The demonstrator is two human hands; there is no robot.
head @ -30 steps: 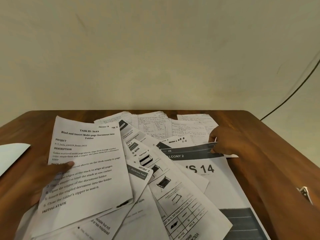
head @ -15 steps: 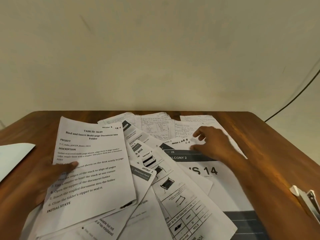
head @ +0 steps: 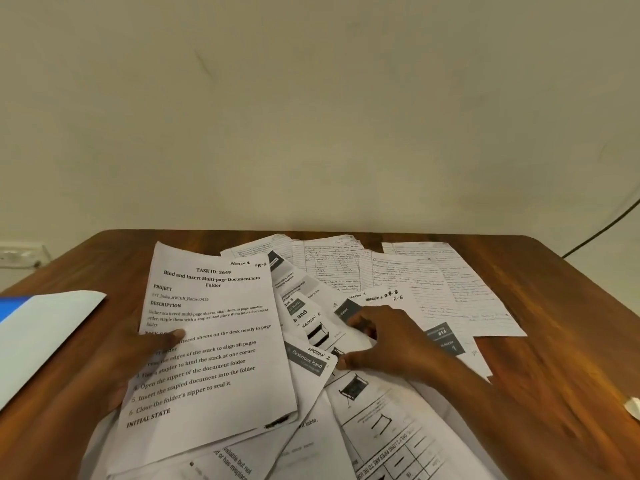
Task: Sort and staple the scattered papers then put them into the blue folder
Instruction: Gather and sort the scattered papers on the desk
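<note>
- The table [head: 540, 306], brown wood, carries the whole spread: loose printed and handwritten papers [head: 381, 282] fanned from its far edge down to the near edge of view, overlapping at many angles.
- The blue folder [head: 14, 306] lies at the left edge of the table, well apart from the heap; only a blue strip shows, with a pale sheet or flap [head: 48, 334] over it, and whether it is open cannot be told.
- The task sheet [head: 211, 341], marked "Section 1", sits on top of the pile at the left. Its long axis runs from near to far with a slight tilt to the right, its heading at the far end, so it reads upright to the person.
- The left hand [head: 138, 355] holds this sheet at its left edge, thumb [head: 173, 336] pressed on the printed face and the fingers hidden beneath.
- The right hand [head: 388, 337] lies on the middle of the heap, fingers curled onto the overlapping sheets near the one marked "Section 2" [head: 311, 358]; whether it pinches a sheet or only presses cannot be told.
- The step in hand looks like sorting: the first section is secured, and the next is being sought.
- The next move probably calls for freeing one sheet without dragging its neighbours, then laying it squarely under or behind the held sheet.
- A small pale object [head: 633, 407] at the right edge is too cropped to identify.
</note>
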